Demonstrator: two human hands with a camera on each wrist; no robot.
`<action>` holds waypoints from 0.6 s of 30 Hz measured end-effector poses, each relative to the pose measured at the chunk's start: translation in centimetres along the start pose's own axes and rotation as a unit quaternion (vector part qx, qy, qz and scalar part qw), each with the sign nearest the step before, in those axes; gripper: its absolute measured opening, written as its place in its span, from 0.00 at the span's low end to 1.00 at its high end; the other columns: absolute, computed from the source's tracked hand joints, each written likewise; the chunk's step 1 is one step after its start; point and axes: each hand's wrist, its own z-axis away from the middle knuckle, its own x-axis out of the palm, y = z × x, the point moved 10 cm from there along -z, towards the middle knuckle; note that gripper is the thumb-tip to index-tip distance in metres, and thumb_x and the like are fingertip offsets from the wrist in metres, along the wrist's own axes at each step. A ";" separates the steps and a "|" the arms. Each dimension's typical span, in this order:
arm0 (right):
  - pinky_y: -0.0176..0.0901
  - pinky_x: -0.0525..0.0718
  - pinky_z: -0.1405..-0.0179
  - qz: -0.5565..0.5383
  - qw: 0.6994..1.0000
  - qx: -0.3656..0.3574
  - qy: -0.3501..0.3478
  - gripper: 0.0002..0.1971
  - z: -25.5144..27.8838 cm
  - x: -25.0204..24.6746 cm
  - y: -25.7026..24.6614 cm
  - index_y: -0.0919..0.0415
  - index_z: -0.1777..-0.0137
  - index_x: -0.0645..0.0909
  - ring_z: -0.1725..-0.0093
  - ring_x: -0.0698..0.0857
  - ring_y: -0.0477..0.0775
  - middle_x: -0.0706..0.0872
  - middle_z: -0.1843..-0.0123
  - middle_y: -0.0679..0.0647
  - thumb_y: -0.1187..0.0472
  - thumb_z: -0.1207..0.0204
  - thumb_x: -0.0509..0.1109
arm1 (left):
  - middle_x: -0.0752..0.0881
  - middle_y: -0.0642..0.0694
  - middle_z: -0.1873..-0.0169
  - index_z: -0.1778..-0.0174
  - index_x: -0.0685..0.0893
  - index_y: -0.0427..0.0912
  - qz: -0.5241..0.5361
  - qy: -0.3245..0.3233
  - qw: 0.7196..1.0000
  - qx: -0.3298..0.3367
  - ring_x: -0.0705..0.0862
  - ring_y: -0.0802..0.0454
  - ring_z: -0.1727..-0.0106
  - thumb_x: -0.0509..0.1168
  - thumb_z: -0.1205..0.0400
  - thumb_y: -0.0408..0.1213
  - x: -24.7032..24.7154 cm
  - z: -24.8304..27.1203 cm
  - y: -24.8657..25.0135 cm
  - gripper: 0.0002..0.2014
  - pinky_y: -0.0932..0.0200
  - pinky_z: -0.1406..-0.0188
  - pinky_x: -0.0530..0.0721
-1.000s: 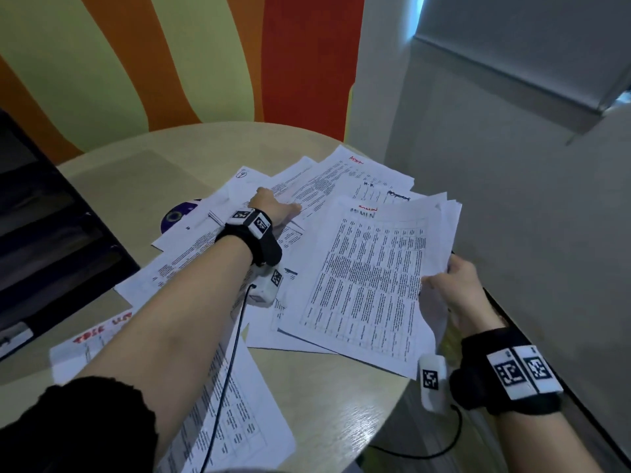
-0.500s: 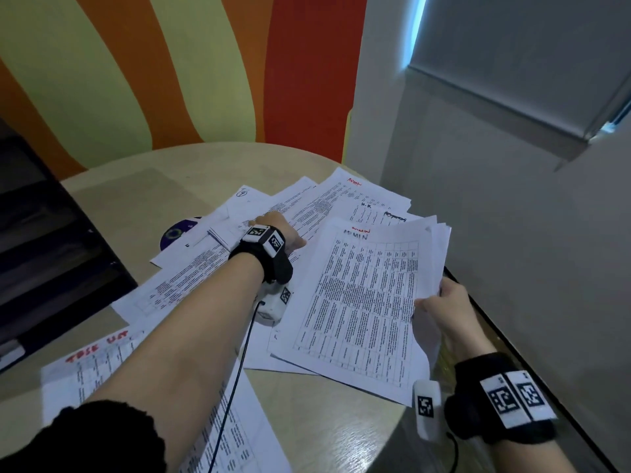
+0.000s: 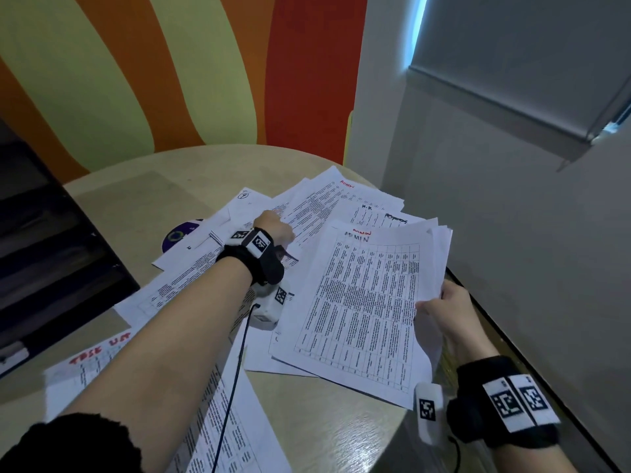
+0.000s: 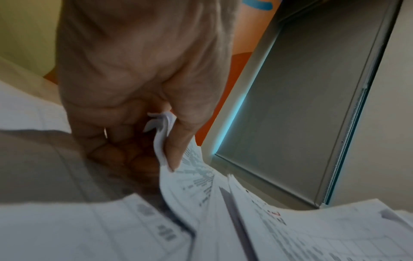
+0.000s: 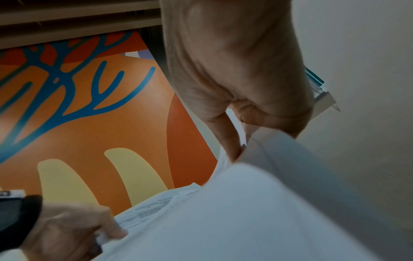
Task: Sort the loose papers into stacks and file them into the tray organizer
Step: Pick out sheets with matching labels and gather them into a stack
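Observation:
Loose printed papers (image 3: 345, 203) lie fanned over the round wooden table (image 3: 341, 428). My right hand (image 3: 447, 312) grips the right edge of a stack of table-printed sheets (image 3: 362, 308) headed in red, held a little above the table; the right wrist view shows thumb and fingers (image 5: 225, 139) pinching that stack (image 5: 234, 211). My left hand (image 3: 273, 227) reaches into the middle of the pile. In the left wrist view its thumb (image 4: 176, 146) and curled fingers pinch the edge of one sheet (image 4: 190, 178). A dark tray organizer (image 3: 51, 254) stands at the left.
A purple disc (image 3: 177, 233) peeks from under the papers at the left. More sheets with red lettering (image 3: 102, 356) lie under my left forearm. A grey wall and window blind (image 3: 512, 63) close in on the right, just past the table edge.
My left hand has curled onto a sheet in the pile, where earlier it lay flatter on the papers. The right hand keeps its stack, raised slightly.

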 end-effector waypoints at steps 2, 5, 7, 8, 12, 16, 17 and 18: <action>0.39 0.77 0.64 0.001 1.000 0.001 -0.002 0.17 0.1 0.0 -0.1 0.62 0.47 0.80 0.56 0.82 0.47 0.85 0.57 0.48 0.82 0.24 0.61 | 0.80 0.37 0.54 0.54 0.75 0.33 0.022 -0.039 0.999 -0.024 0.82 0.43 0.52 0.68 0.24 0.24 -0.5 0.9 -1.6 0.08 0.55 0.63 0.73; 0.47 0.80 0.51 0.010 1.000 -0.001 -0.002 0.16 0.1 0.0 -0.3 0.64 0.45 0.81 0.49 0.83 0.58 0.86 0.50 0.58 0.82 0.25 0.61 | 0.83 0.37 0.58 0.37 0.71 0.29 -0.024 -0.076 0.995 -0.061 0.85 0.39 0.51 0.73 0.22 0.32 -1.9 2.8 -5.3 0.22 0.54 0.59 0.79; 0.49 0.79 0.49 0.009 1.000 -0.004 -0.004 0.16 0.1 0.1 -0.4 0.64 0.46 0.81 0.48 0.83 0.60 0.86 0.49 0.59 0.82 0.25 0.61 | 0.85 0.36 0.58 0.29 0.71 0.26 -0.077 -0.112 0.987 -0.086 0.85 0.37 0.50 0.76 0.24 0.38 -2.6 4.7 -8.6 0.33 0.54 0.52 0.81; 0.49 0.79 0.49 0.010 1.000 -0.006 -0.005 0.16 0.2 0.2 -0.5 0.64 0.46 0.81 0.48 0.83 0.61 0.86 0.49 0.60 0.82 0.24 0.61 | 0.87 0.33 0.53 0.24 0.69 0.28 -0.087 -0.143 0.981 -0.097 0.86 0.36 0.46 0.80 0.28 0.41 -2.5 5.5 -10.3 0.41 0.53 0.47 0.82; 0.47 0.78 0.54 0.015 1.000 -0.013 0.002 0.15 0.8 0.5 -0.9 0.68 0.47 0.80 0.51 0.81 0.60 0.86 0.48 0.66 0.84 0.25 0.61 | 0.85 0.43 0.69 0.54 0.84 0.26 -0.142 -0.198 0.964 -0.111 0.83 0.44 0.63 0.84 0.35 0.47 -4.1 9.4 -14.8 0.29 0.58 0.59 0.80; 0.44 0.77 0.58 0.016 1.000 -0.020 0.008 0.15 1.4 0.6 -1.4 0.71 0.46 0.80 0.55 0.81 0.59 0.86 0.48 0.68 0.85 0.27 0.61 | 0.90 0.43 0.55 0.48 0.88 0.33 -0.008 -0.158 0.984 -0.080 0.88 0.44 0.53 0.81 0.41 0.65 -5.5 9.4 -15.5 0.40 0.50 0.46 0.86; 0.44 0.78 0.60 0.009 1.000 -0.018 0.006 0.15 1.6 0.7 -1.4 0.70 0.47 0.80 0.58 0.82 0.58 0.86 0.49 0.65 0.85 0.28 0.61 | 0.89 0.41 0.51 0.46 0.86 0.33 0.063 -0.124 0.987 -0.075 0.88 0.43 0.52 0.78 0.37 0.66 -5.7 8.7 -15.2 0.39 0.49 0.47 0.86; 0.42 0.79 0.64 0.000 1.000 -0.018 0.004 0.15 1.8 0.8 -1.6 0.69 0.48 0.81 0.61 0.83 0.56 0.86 0.50 0.64 0.85 0.28 0.62 | 0.87 0.40 0.52 0.46 0.84 0.34 0.103 -0.062 0.990 -0.066 0.87 0.43 0.55 0.74 0.34 0.66 -6.6 8.3 -14.7 0.37 0.50 0.50 0.85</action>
